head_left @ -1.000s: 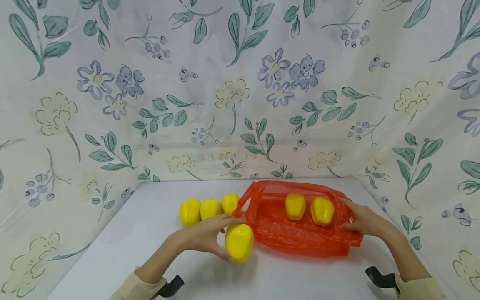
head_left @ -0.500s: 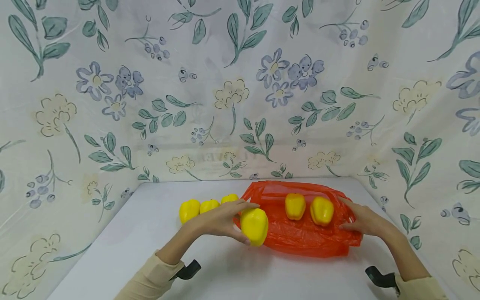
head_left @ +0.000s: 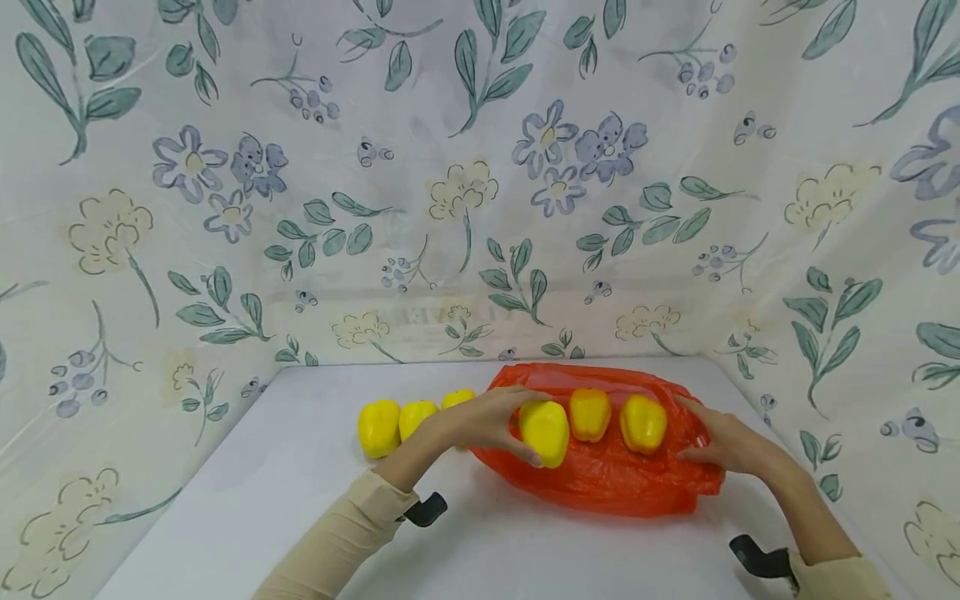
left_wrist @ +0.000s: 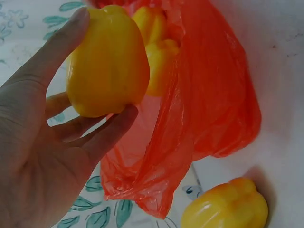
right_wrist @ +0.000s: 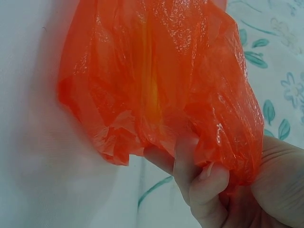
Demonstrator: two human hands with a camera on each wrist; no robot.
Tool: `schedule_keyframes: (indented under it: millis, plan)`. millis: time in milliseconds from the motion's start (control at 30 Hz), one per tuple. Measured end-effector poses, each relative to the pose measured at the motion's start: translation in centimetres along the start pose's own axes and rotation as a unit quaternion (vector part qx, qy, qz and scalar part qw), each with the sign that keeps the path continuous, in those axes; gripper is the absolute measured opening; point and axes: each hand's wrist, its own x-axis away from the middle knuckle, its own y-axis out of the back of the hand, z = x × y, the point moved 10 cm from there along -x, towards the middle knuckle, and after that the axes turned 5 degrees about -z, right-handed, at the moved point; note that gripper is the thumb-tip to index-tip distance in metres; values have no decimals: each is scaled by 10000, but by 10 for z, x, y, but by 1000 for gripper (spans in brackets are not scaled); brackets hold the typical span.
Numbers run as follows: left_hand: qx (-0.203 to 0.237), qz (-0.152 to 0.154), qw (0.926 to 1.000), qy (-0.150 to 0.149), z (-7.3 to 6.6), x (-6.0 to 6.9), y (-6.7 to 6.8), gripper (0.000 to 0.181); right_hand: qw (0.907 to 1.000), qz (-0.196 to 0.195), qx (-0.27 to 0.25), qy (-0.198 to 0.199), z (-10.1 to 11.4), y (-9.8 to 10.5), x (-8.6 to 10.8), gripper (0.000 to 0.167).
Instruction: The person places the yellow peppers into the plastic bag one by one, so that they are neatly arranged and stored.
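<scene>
My left hand holds a yellow bell pepper between thumb and fingers, over the left part of a red plastic bag. Two more yellow peppers lie within the bag, side by side. The left wrist view shows the held pepper beside the bag's opening, with the two peppers behind it. At the bag's right end my right hand grips the plastic; in the right wrist view its curled fingers pinch the bag.
Several yellow peppers stand in a row left of the bag, partly covered by my left arm. The white table runs back to a flower-patterned cloth. A black device is attached at each wrist.
My left hand has moved right and farther back with the pepper, from the table in front of the row to over the bag. My right hand stays in place on the bag.
</scene>
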Motion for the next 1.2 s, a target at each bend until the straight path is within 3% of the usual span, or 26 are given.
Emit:
schedule_keyframes:
  millis: [233,467,700,900,1200]
  plan:
    - [-237,13,9997,19,10,-23,-8,91,10000,-14,23,-42,-1,-1,0,90]
    - [-186,241,9985,449,31,-40,-23,91,9995,33,204,-231,-3,-1,0,94]
    - [-245,314,9972,629,41,-56,-30,91,9996,1,190,-186,-2,-1,0,93]
    - [-205,293,9970,680,49,-62,-34,85,9998,-28,102,-151,0,-3,3,93]
    - [-67,315,9946,990,60,-62,-40,85,9998,-23,57,-199,5,-6,8,92]
